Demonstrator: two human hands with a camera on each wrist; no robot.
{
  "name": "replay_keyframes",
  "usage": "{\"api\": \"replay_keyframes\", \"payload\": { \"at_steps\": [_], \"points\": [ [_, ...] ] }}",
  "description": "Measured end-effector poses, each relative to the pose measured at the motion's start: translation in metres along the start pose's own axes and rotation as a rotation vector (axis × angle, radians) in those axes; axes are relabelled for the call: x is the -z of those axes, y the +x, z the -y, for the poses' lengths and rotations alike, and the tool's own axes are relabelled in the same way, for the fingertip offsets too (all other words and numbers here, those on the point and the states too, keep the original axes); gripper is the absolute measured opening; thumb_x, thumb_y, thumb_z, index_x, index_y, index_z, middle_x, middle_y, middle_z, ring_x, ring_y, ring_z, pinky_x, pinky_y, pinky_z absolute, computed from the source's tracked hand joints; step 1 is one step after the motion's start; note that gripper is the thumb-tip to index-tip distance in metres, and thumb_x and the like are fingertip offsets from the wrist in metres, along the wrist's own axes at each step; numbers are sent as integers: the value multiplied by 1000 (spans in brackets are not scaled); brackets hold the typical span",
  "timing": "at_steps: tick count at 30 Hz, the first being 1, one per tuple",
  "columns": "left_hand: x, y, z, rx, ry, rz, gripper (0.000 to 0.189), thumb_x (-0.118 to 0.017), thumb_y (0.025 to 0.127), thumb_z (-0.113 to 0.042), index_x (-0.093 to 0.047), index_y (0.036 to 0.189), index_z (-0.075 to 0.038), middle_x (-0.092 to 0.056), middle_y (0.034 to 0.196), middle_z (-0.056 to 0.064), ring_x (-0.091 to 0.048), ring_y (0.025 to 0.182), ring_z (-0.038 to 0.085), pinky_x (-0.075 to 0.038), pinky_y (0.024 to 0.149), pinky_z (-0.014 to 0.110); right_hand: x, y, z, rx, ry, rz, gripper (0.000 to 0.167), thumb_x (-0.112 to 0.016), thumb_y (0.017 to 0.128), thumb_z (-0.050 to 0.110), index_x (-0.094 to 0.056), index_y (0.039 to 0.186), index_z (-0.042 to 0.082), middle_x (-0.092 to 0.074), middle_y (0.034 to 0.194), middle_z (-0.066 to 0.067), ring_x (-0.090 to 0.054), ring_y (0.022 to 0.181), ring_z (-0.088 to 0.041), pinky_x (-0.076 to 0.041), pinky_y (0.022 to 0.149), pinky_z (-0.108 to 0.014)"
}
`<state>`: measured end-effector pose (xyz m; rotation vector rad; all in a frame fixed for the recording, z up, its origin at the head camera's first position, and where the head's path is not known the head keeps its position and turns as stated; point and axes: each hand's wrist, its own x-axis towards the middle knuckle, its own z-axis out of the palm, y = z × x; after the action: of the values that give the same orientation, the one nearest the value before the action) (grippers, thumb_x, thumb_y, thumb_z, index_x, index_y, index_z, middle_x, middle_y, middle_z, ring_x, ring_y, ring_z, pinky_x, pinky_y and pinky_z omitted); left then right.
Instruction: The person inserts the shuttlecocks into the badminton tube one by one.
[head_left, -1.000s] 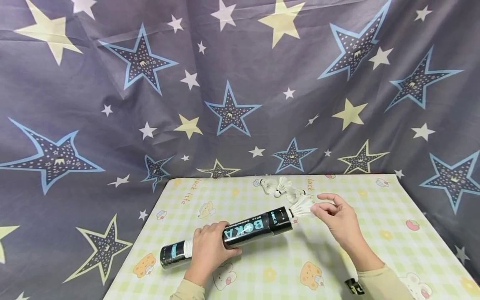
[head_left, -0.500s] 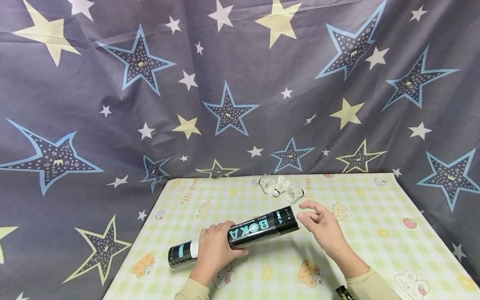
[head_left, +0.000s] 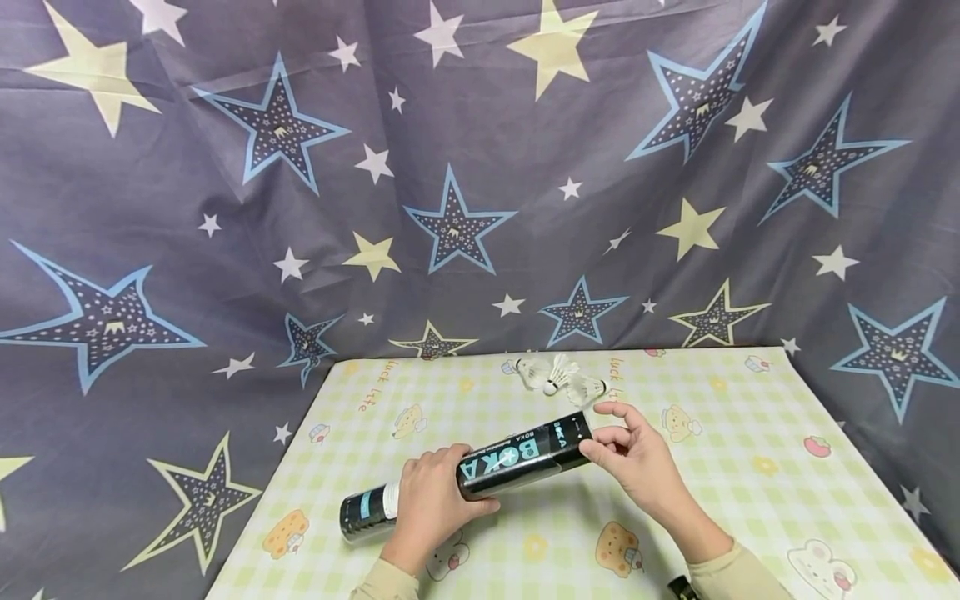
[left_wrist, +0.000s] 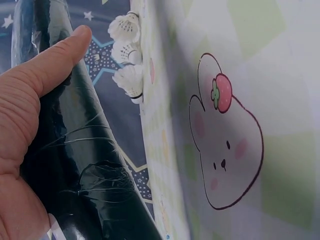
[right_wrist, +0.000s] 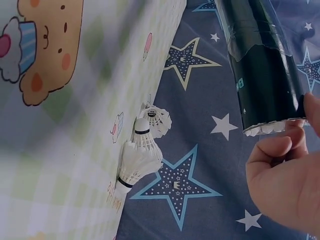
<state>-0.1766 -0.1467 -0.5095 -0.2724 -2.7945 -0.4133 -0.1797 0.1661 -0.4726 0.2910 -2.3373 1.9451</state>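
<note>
A long black tube lettered BOKA (head_left: 517, 462), with a white band and blue marks, is tilted above the table, its mouth end raised to the right. My left hand (head_left: 435, 500) grips it round the middle, thumb along the near side. My right hand (head_left: 641, 458) is at the mouth, thumb against the rim and the other fingers bent by the opening. White feather ends of a shuttlecock (right_wrist: 262, 129) show level with the rim in the right wrist view; the rest is inside the tube. Whether my fingers pinch or only press there is unclear.
Three loose white shuttlecocks (head_left: 557, 377) lie close together at the table's back edge, beyond the tube's mouth. A patterned cloth covers the table (head_left: 750, 492). Behind it hangs a starry curtain (head_left: 480, 208). A small black object (head_left: 681, 587) shows beside my right sleeve.
My right hand has moved left with the shuttlecock, which has slid into the tube until only its feather ends show. The tube and left hand have shifted slightly right.
</note>
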Motion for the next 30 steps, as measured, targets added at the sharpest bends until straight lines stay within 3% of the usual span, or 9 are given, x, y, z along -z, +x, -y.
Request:
{"api": "replay_keyframes", "payload": {
  "at_steps": [4, 13, 23, 30],
  "points": [
    [0, -1, 0, -1, 3, -1, 87, -98, 56, -68, -72, 125, -22, -79, 107, 1, -71, 94, 25, -51, 87, 49, 0, 0, -1, 33, 5, 32, 54, -79, 96, 10, -52, 143, 3, -83, 96, -5, -68, 81, -4, -55, 76, -22],
    [-2, -3, 3, -20, 18, -4, 82, -100, 55, -65, -72, 120, -25, -78, 102, -2, -67, 88, 21, -50, 84, 47, 4, 0, -10, 104, 33, 267, 67, -62, 108, 11, -27, 164, -1, -79, 96, -22, -65, 86, -5, -50, 76, -23],
    [-6, -4, 5, -4, 17, 18, 84, -99, 55, -67, -72, 122, -25, -78, 103, -2, -68, 90, 21, -50, 86, 48, 3, 0, -13, 64, 48, 262, 68, -63, 108, 12, -27, 165, 1, -80, 105, -23, -75, 98, -12, -55, 88, -21],
    [-6, -5, 6, -2, 24, 17, 85, -99, 55, -68, -72, 123, -25, -78, 103, -2, -67, 90, 21, -50, 87, 48, 9, 1, -15, 27, 32, 227, 60, -66, 107, 16, -41, 159, 3, -81, 106, -14, -71, 91, -6, -55, 85, -22]
  ]
}}
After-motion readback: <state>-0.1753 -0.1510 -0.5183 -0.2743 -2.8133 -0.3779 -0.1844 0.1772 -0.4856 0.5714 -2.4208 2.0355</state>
